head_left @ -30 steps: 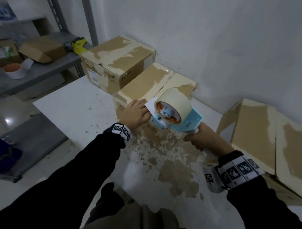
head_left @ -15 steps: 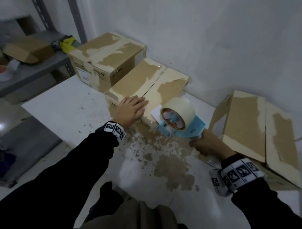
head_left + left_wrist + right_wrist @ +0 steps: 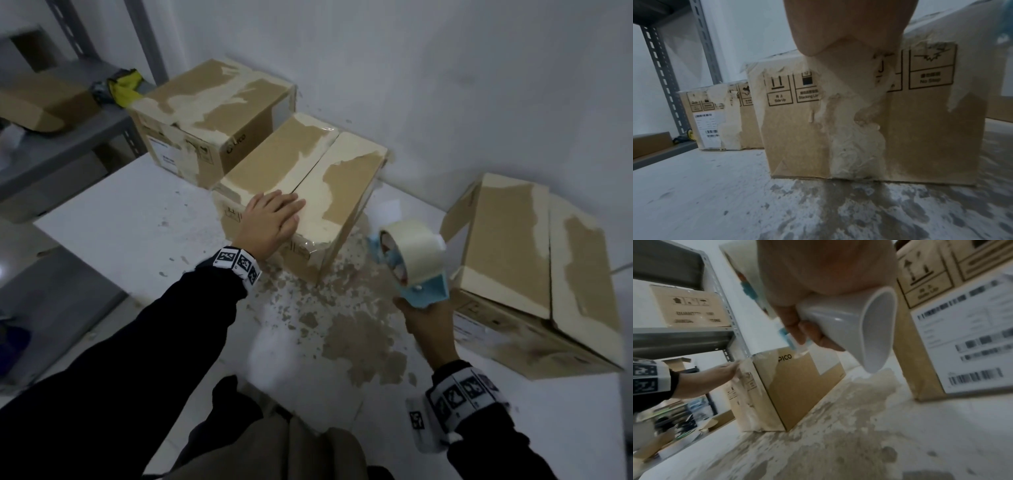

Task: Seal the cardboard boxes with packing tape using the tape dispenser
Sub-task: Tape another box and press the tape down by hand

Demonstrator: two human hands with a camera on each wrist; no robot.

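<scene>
A cardboard box [image 3: 346, 178] with torn tape patches stands mid-table, its two top flaps closed. My left hand [image 3: 270, 222] lies flat on its near top edge with straight fingers; the left wrist view shows the box front [image 3: 920, 129] under the palm. My right hand [image 3: 428, 325] grips the white handle [image 3: 863, 331] of a blue tape dispenser [image 3: 411, 260] carrying a cream tape roll, held in the air to the right of the box, apart from it. The right wrist view shows the box's side [image 3: 801, 386] and my left hand [image 3: 715, 374].
A second box [image 3: 219, 116] stands behind at the left and a third box [image 3: 534, 267] at the right. The white table [image 3: 120, 233] has a worn brown patch [image 3: 363, 342] in front. A grey metal shelf [image 3: 61, 137] with a carton stands at left; a wall is behind.
The dispenser has swung from the box's near end to the right and down, away from the box. My left hand has slid up and flattened on the box top.
</scene>
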